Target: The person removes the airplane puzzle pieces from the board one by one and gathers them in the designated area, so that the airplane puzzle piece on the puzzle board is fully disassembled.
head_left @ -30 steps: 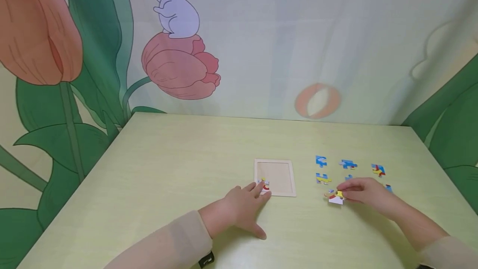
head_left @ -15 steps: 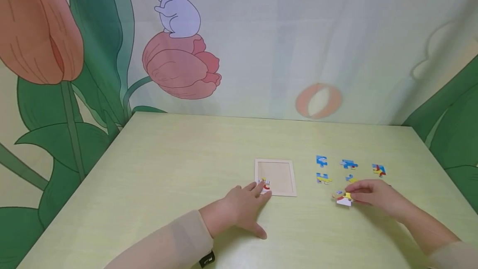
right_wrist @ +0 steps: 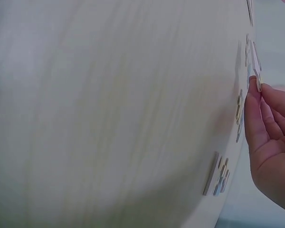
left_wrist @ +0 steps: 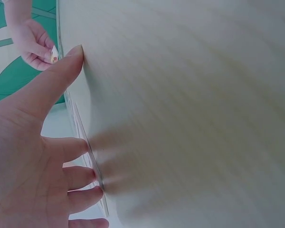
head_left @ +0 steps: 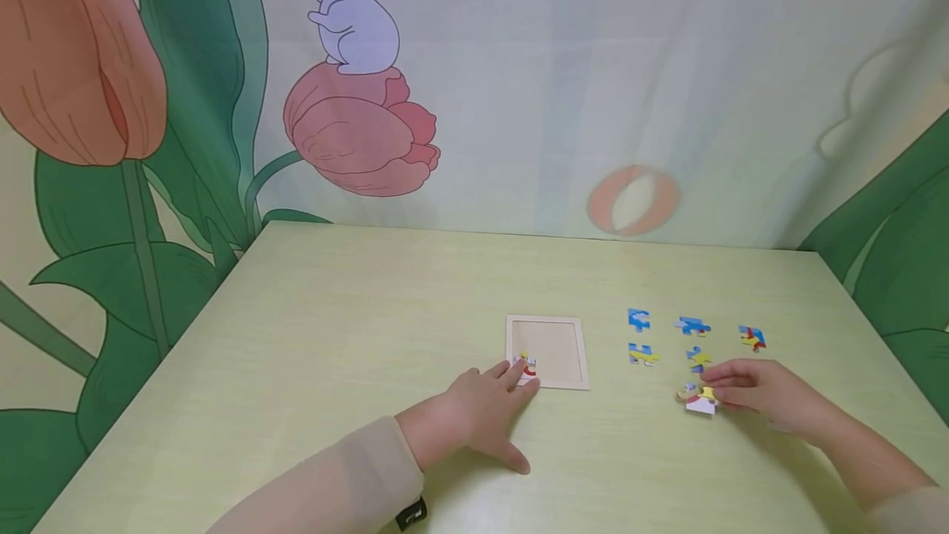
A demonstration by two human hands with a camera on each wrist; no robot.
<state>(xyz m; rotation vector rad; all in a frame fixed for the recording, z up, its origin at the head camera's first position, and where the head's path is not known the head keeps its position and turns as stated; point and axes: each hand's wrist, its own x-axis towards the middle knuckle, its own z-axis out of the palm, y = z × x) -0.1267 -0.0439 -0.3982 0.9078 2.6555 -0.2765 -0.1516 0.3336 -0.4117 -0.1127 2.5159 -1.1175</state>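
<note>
My left hand (head_left: 485,413) lies with spread fingers at the lower left of a pale wooden puzzle frame (head_left: 585,357). Its fingertips rest on the frame's near corner, partly over a small red, white and yellow puzzle piece (head_left: 530,370) set inside. In the left wrist view the straight fingers (left_wrist: 78,178) meet the frame's edge. My right hand (head_left: 764,396) pinches a white, yellow and red puzzle piece (head_left: 700,402) between thumb and fingertips. The right wrist view shows that piece (right_wrist: 256,61) edge-on, held above the table.
Loose puzzle pieces lie right of the frame: two at the left, one (head_left: 638,320) behind one (head_left: 642,354), then blue (head_left: 693,325) and yellow (head_left: 698,357) ones, and a red-blue one (head_left: 752,338) farther right. A printed curtain (head_left: 504,89) hangs behind the table (head_left: 356,311).
My right hand has moved right and slightly nearer, carrying the pinched piece; the yellow-blue piece behind it shows more now. My left hand has stayed in place on the frame.
</note>
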